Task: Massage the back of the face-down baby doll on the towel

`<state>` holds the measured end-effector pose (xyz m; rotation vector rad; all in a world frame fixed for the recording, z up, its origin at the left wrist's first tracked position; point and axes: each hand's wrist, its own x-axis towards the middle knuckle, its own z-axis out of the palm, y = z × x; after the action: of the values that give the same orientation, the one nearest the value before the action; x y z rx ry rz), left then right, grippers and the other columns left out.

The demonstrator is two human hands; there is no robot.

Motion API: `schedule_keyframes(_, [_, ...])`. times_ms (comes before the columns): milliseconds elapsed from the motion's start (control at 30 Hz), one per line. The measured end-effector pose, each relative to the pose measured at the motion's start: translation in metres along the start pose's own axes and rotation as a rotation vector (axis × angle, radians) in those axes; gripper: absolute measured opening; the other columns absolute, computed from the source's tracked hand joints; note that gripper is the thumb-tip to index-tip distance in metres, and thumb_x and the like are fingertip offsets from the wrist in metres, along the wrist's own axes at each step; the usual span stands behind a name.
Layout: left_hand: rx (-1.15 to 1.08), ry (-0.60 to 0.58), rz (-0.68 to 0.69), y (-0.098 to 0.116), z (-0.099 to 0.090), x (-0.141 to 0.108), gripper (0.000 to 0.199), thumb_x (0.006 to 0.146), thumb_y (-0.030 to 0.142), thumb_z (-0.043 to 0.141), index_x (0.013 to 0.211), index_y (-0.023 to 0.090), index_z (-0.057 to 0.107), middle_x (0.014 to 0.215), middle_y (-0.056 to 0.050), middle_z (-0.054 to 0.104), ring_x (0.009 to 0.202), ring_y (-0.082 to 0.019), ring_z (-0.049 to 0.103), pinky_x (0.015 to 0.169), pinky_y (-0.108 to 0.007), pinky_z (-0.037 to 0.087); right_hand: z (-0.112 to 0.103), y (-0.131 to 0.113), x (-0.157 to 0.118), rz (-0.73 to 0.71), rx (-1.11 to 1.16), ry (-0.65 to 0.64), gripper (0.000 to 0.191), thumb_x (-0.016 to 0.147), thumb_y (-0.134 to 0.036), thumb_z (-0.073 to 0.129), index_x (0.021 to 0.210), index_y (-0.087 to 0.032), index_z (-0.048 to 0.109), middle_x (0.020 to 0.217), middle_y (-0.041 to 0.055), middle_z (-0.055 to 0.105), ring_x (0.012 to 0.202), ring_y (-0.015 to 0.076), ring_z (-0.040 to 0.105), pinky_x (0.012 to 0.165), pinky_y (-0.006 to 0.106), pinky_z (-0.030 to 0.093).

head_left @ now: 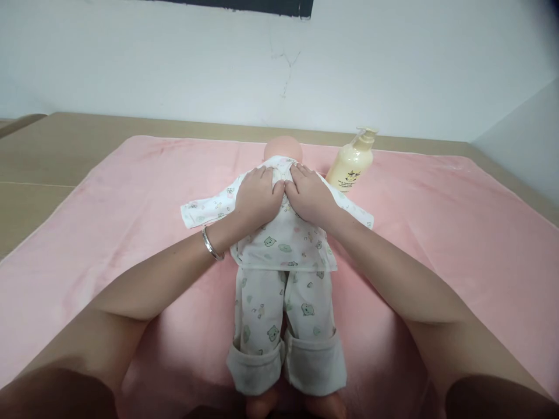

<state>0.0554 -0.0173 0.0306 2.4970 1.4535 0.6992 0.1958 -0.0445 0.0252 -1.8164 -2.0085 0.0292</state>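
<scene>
A baby doll [283,150] lies stretched out in the middle, its bald head far from me and its feet close. It wears a white printed shirt [283,247] with long sleeves spread to both sides, and matching trousers [262,305] with turned-up cuffs. My left hand [258,196] rests flat on the left of the doll's upper body, fingers pointing away. Beside it, my right hand [312,196] lies flat on the right of the upper body. Both thumbs nearly meet at the middle. Neither hand grips anything. The doll's face does not show.
Under the doll a pink blanket [144,233] covers most of the wooden table [74,145]. A cream pump bottle [350,166] stands tilted in view, behind the doll's right-hand sleeve. Behind the table rises a white wall [196,70] with a crack.
</scene>
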Motion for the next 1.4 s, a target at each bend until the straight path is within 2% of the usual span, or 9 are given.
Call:
schedule_keyframes(200, [0.052,-0.02,0.108,0.007,0.001,-0.013,0.055,0.099,0.022,0.029,0.142,-0.007,0.047,0.151,-0.028,0.051,0.146,-0.034,0.044,0.126,-0.051,0.032,-0.002,0.004,0.002,-0.028,0.014,0.01,0.05,0.098,-0.026,0.026,0.129,-0.002,0.058,0.142,0.0257,0.058,0.134,0.0351,0.053,0.115,0.052,0.039])
schedule_keyframes(300, [0.035,-0.056,0.164,0.009,-0.002,-0.017,0.055,0.097,0.019,0.028,0.142,-0.005,0.048,0.155,-0.027,0.048,0.15,-0.032,0.04,0.127,-0.05,0.031,-0.002,0.004,0.003,-0.031,0.012,-0.008,0.048,0.098,-0.025,0.025,0.125,-0.004,0.058,0.14,0.0261,0.058,0.132,0.0352,0.054,0.114,0.052,0.039])
schedule_keyframes(467, [-0.053,-0.112,0.105,-0.001,-0.008,0.0,0.049,0.096,0.02,0.028,0.132,0.003,0.057,0.143,-0.022,0.059,0.137,-0.029,0.053,0.121,-0.048,0.04,-0.017,-0.014,-0.011,-0.019,-0.015,-0.044,0.044,0.099,-0.024,0.026,0.125,-0.006,0.057,0.139,0.0247,0.059,0.131,0.0349,0.054,0.112,0.051,0.04])
schedule_keyframes(567, [-0.07,-0.09,0.082,-0.008,-0.007,0.011,0.041,0.096,0.023,0.031,0.12,0.01,0.062,0.126,-0.019,0.067,0.12,-0.029,0.061,0.112,-0.048,0.046,-0.034,-0.026,-0.021,-0.027,-0.027,-0.136,0.037,0.096,-0.022,0.031,0.116,-0.01,0.06,0.129,0.0207,0.065,0.119,0.0325,0.06,0.1,0.045,0.048])
schedule_keyframes(733, [0.053,-0.035,0.106,0.0,-0.002,-0.003,0.045,0.099,0.025,0.029,0.126,0.005,0.058,0.131,-0.024,0.063,0.124,-0.034,0.058,0.111,-0.054,0.045,-0.04,-0.017,-0.012,0.03,0.001,-0.179,0.032,0.097,-0.026,0.032,0.101,-0.017,0.062,0.107,0.015,0.072,0.094,0.029,0.066,0.082,0.04,0.051])
schedule_keyframes(900, [0.166,0.047,0.206,0.019,-0.003,-0.033,0.05,0.099,0.021,0.033,0.141,0.001,0.051,0.151,-0.026,0.052,0.144,-0.037,0.046,0.121,-0.054,0.037,-0.022,-0.001,0.003,0.064,-0.017,-0.078,0.041,0.099,-0.027,0.03,0.117,-0.008,0.062,0.125,0.0219,0.068,0.113,0.0322,0.064,0.097,0.043,0.05])
schedule_keyframes(1067, [0.124,-0.022,0.189,0.007,-0.009,-0.019,0.045,0.097,0.02,0.034,0.131,0.004,0.061,0.144,-0.023,0.058,0.14,-0.034,0.051,0.12,-0.05,0.041,-0.014,-0.01,-0.016,-0.099,-0.188,0.002,0.045,0.1,-0.02,0.025,0.117,-0.005,0.064,0.131,0.0254,0.066,0.127,0.0356,0.061,0.108,0.049,0.047])
schedule_keyframes(1233, [0.067,-0.058,0.105,-0.01,-0.006,0.003,0.046,0.097,0.02,0.03,0.125,0.003,0.062,0.134,-0.023,0.063,0.131,-0.032,0.057,0.117,-0.051,0.044,-0.024,-0.02,-0.028,-0.133,-0.196,-0.047,0.05,0.101,-0.022,0.028,0.135,0.002,0.055,0.141,0.0287,0.059,0.139,0.0369,0.052,0.114,0.051,0.043])
schedule_keyframes(1400, [0.137,0.061,0.159,0.007,0.003,-0.025,0.051,0.097,0.021,0.031,0.139,-0.001,0.052,0.146,-0.027,0.056,0.142,-0.036,0.05,0.122,-0.054,0.038,-0.028,-0.007,-0.003,0.026,-0.007,-0.172,0.045,0.1,-0.027,0.029,0.122,-0.006,0.062,0.135,0.0244,0.063,0.126,0.0352,0.06,0.104,0.049,0.05])
